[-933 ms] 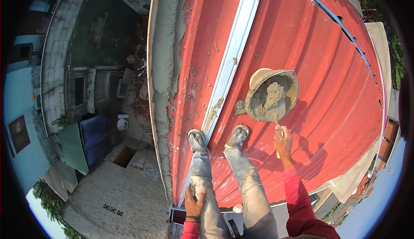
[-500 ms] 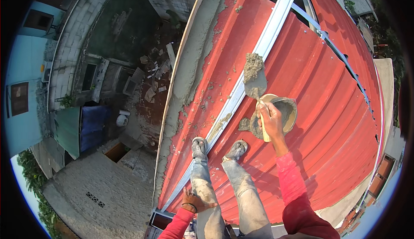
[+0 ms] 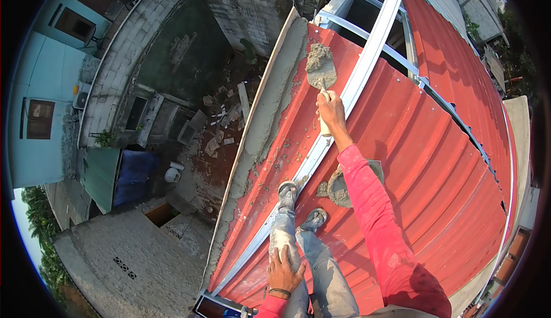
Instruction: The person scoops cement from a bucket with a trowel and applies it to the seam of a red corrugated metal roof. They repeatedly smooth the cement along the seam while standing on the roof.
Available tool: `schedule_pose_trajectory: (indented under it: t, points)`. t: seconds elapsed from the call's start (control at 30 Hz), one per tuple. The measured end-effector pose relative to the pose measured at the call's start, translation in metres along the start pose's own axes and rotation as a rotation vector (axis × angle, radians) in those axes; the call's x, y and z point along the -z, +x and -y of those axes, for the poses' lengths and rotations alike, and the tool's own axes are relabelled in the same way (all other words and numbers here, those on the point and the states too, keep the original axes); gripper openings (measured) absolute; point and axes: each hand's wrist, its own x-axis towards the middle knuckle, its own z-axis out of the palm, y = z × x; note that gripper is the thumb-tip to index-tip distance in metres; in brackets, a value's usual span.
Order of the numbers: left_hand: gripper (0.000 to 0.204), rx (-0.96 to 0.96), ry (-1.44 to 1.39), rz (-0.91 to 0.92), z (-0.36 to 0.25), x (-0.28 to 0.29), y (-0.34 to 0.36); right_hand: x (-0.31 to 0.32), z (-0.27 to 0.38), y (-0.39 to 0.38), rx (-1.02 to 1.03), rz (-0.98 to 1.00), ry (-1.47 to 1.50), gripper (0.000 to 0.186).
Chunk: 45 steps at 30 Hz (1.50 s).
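My right hand is closed round the pale handle of a trowel. A lump of wet grey mortar rides on the far end of its blade, above the red corrugated roof sheet, close to the mortar band along the roof's left edge. Below my right forearm sits a bucket, mostly covered by the sleeve, with mortar showing at its left side. My left hand lies on my left knee with fingers spread, holding nothing.
A long silver metal channel runs diagonally across the roof, beside my sandalled feet. Far ahead is a gap with open metal framing. Past the left roof edge is a deep drop to a debris-strewn yard.
My right hand has carried the loaded trowel from over the bucket forward and left toward the roof edge. My left hand has moved up onto my knee. The view has shifted slightly.
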Motion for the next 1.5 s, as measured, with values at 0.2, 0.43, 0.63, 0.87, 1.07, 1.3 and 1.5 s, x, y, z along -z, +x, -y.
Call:
schedule_pose_trajectory:
  t: [0.2,0.43,0.63,0.87,1.07,1.3,1.5]
  points:
    - [0.071,-0.012,0.137,0.058,-0.025,-0.030,0.054,-0.051,0.014,0.099,0.085,-0.054,-0.066,0.034]
    - [0.061,0.017,0.147,0.096,-0.028,-0.027,0.083,-0.115,0.047,0.184,0.158,-0.215,-0.474,0.040]
    - [0.056,0.051,0.141,0.086,-0.031,-0.024,0.094,-0.110,0.050,0.205,0.200,-0.346,-0.391,0.039]
    - [0.056,0.055,0.166,0.118,-0.036,-0.020,0.106,-0.086,0.064,0.234,0.033,-0.056,-0.306,0.040]
    - [0.053,0.045,0.133,0.126,-0.035,-0.021,0.108,-0.096,0.034,0.239,0.003,0.024,-0.259,0.041]
    - [0.052,0.059,0.160,0.145,-0.038,-0.019,0.113,-0.134,-0.032,0.158,0.105,-0.133,-0.485,0.046]
    - [0.049,0.027,0.129,0.150,-0.040,-0.022,0.115,-0.098,0.003,0.254,0.117,-0.191,-0.270,0.042]
